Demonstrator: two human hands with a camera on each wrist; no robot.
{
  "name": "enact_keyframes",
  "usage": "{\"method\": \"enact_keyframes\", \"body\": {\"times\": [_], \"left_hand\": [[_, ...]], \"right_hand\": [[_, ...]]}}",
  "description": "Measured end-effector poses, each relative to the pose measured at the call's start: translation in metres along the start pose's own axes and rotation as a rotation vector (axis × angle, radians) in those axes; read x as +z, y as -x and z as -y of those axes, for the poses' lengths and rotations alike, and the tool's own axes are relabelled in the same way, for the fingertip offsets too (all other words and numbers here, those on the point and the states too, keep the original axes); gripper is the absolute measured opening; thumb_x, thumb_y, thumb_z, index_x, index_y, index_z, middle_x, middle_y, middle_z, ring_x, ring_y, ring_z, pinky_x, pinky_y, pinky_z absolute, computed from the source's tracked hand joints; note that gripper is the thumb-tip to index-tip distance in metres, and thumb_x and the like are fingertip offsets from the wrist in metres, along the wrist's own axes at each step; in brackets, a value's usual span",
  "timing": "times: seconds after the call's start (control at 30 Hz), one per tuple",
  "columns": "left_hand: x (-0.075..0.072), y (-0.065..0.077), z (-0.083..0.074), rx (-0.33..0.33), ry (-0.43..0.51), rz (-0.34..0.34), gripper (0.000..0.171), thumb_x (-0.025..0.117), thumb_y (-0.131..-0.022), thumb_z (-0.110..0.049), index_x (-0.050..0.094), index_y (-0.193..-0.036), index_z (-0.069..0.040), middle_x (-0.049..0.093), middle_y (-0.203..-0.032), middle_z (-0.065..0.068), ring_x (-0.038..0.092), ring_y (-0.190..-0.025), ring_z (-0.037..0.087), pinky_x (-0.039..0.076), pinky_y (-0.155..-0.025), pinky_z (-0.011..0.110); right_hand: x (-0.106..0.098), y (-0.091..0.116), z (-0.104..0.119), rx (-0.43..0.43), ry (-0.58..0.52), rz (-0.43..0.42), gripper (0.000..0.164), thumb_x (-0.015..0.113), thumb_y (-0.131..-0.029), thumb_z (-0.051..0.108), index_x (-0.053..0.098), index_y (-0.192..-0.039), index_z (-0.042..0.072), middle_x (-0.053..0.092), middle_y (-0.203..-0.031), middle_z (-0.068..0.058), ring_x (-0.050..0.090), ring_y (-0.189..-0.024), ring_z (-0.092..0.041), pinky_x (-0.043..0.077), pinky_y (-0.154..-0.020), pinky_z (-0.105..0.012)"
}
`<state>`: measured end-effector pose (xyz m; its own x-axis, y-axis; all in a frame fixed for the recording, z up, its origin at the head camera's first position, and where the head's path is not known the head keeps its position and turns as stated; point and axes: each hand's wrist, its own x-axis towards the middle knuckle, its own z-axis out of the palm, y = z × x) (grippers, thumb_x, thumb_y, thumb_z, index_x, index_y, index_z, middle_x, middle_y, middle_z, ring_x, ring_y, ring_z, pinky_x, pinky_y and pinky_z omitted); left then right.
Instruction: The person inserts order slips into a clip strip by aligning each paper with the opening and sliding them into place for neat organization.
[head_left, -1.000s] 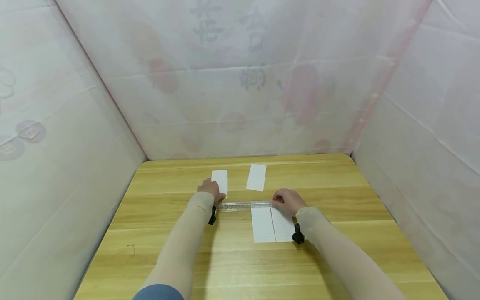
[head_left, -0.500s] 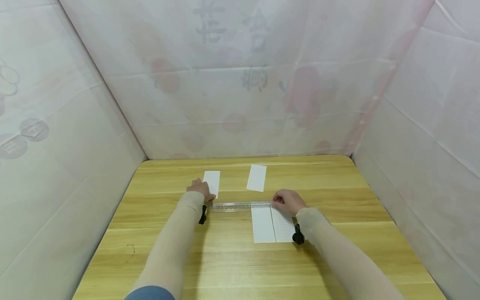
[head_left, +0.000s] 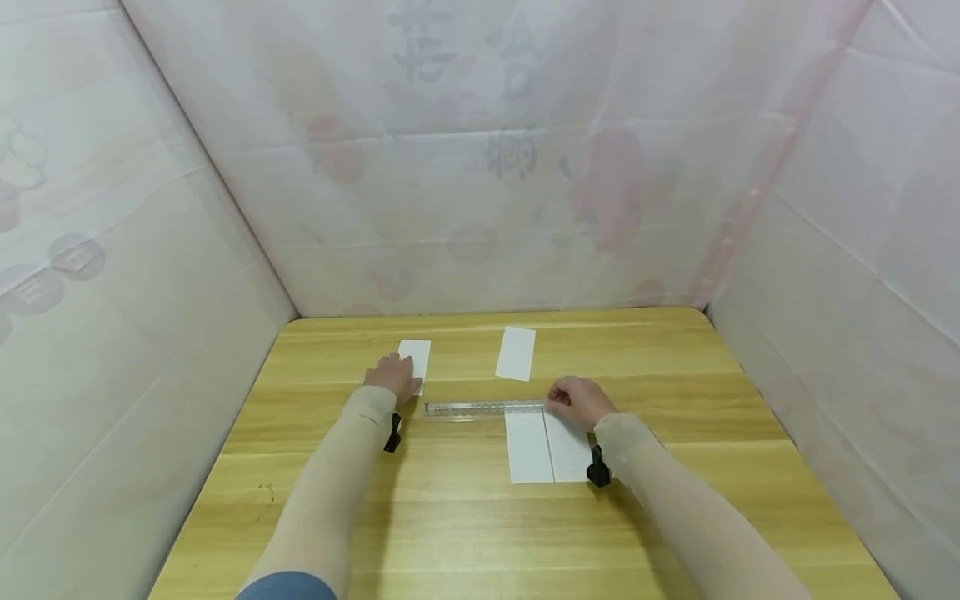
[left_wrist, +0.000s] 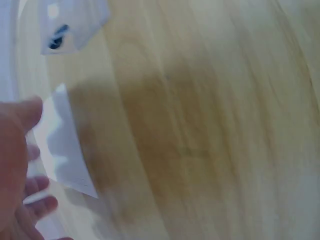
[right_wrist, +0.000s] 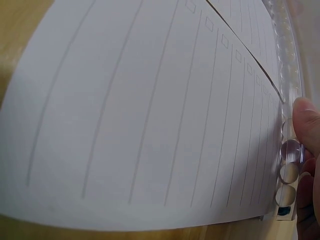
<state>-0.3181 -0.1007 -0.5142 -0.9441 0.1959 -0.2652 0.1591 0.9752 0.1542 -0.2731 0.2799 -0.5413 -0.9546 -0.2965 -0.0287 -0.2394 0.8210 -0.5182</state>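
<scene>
My left hand [head_left: 393,376] is at the back left, fingers spread over a small white paper card [head_left: 417,353] lying on the table. In the left wrist view its thumb and fingertips overlap the card [left_wrist: 64,150]. A clear plastic strip with a row of round shapes [head_left: 465,409] lies crosswise in the middle. My right hand [head_left: 582,402] pinches its right end between thumb and fingers, seen also in the right wrist view. Two lined white sheets, the left one [head_left: 528,450] and the right one [head_left: 566,450], lie side by side with their far edges at the strip.
Another white card [head_left: 516,353] lies slightly tilted at the back of the wooden table [head_left: 465,533]. Pale printed cloth walls [head_left: 480,208] stand behind the table and on both sides.
My left hand has moved left and the white card under it has slid left too, uncovering the strip's left end. The right hand keeps its place at the strip.
</scene>
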Motion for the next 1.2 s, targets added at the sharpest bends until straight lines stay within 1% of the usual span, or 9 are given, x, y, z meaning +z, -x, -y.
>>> {"method": "enact_keyframes", "body": {"times": [0.13,0.23,0.33,0.43,0.53,0.7,0.83,1.03,1.2], "left_hand": [[0.009,0.000,0.007,0.053,-0.002,0.043,0.060,0.042,-0.102,-0.041,0.027,-0.153,-0.014,0.021,-0.156,0.016,0.021,-0.141,0.037,0.022,-0.103,0.067],[0.015,0.001,0.012,0.071,0.000,0.048,0.060,0.042,-0.102,-0.041,0.025,-0.153,-0.016,0.019,-0.157,0.016,0.019,-0.142,0.036,0.018,-0.105,0.067],[0.019,0.004,0.016,0.081,0.009,0.021,0.060,0.043,-0.102,-0.040,0.027,-0.153,-0.014,0.020,-0.156,0.017,0.020,-0.142,0.037,0.018,-0.104,0.068],[0.022,0.008,0.023,0.048,0.002,0.030,0.060,0.041,-0.102,-0.041,0.024,-0.154,-0.016,0.017,-0.157,0.016,0.017,-0.142,0.037,0.015,-0.105,0.068],[0.023,0.016,0.030,0.003,0.003,0.044,0.060,0.041,-0.101,-0.041,0.023,-0.154,-0.018,0.016,-0.158,0.015,0.015,-0.143,0.038,0.013,-0.105,0.069],[0.024,0.036,0.037,-0.024,0.011,0.038,0.060,0.043,-0.101,-0.041,0.025,-0.154,-0.017,0.018,-0.157,0.016,0.018,-0.141,0.040,0.014,-0.103,0.071],[0.025,0.050,0.036,-0.036,0.010,0.032,0.060,0.041,-0.102,-0.040,0.024,-0.154,-0.017,0.018,-0.157,0.016,0.017,-0.141,0.041,0.014,-0.103,0.071],[0.027,0.066,0.030,-0.064,0.035,0.010,0.060,0.041,-0.102,-0.040,0.024,-0.154,-0.016,0.018,-0.157,0.016,0.017,-0.142,0.040,0.012,-0.103,0.071],[0.033,0.079,0.029,-0.076,0.033,-0.003,0.060,0.043,-0.101,-0.040,0.028,-0.153,-0.015,0.022,-0.155,0.017,0.020,-0.140,0.040,0.014,-0.101,0.074]], "right_hand": [[0.000,0.000,0.004,0.008,-0.009,0.021,0.010,0.072,-0.087,0.029,0.068,-0.088,0.019,0.060,-0.081,0.007,0.054,-0.075,-0.012,0.046,-0.070,-0.032],[0.002,0.001,0.006,0.015,-0.008,0.038,0.010,0.073,-0.086,0.029,0.068,-0.088,0.020,0.060,-0.082,0.008,0.054,-0.075,-0.011,0.046,-0.070,-0.031],[0.003,0.000,0.006,0.018,0.000,0.032,0.010,0.073,-0.086,0.029,0.068,-0.087,0.021,0.060,-0.082,0.009,0.054,-0.075,-0.010,0.046,-0.071,-0.031],[0.005,-0.001,0.007,0.007,0.000,0.030,0.010,0.073,-0.086,0.029,0.068,-0.087,0.021,0.060,-0.082,0.009,0.053,-0.075,-0.010,0.046,-0.070,-0.031],[0.006,-0.001,0.008,-0.011,-0.004,0.026,0.010,0.073,-0.086,0.028,0.068,-0.087,0.020,0.060,-0.082,0.009,0.053,-0.075,-0.011,0.046,-0.070,-0.032],[0.011,-0.001,0.008,-0.014,-0.012,0.014,0.010,0.073,-0.086,0.028,0.068,-0.088,0.020,0.060,-0.081,0.008,0.054,-0.074,-0.011,0.046,-0.070,-0.032],[0.013,-0.001,0.008,-0.011,-0.015,0.012,0.010,0.072,-0.087,0.028,0.068,-0.088,0.019,0.060,-0.081,0.008,0.054,-0.074,-0.011,0.046,-0.069,-0.032],[0.010,-0.005,0.011,-0.011,0.010,-0.021,0.009,0.073,-0.086,0.026,0.067,-0.087,0.018,0.060,-0.082,0.007,0.053,-0.075,-0.012,0.046,-0.070,-0.033],[0.011,-0.006,0.013,0.001,0.009,-0.003,0.009,0.073,-0.087,0.025,0.068,-0.088,0.018,0.061,-0.084,0.006,0.054,-0.076,-0.011,0.047,-0.071,-0.033]]}}
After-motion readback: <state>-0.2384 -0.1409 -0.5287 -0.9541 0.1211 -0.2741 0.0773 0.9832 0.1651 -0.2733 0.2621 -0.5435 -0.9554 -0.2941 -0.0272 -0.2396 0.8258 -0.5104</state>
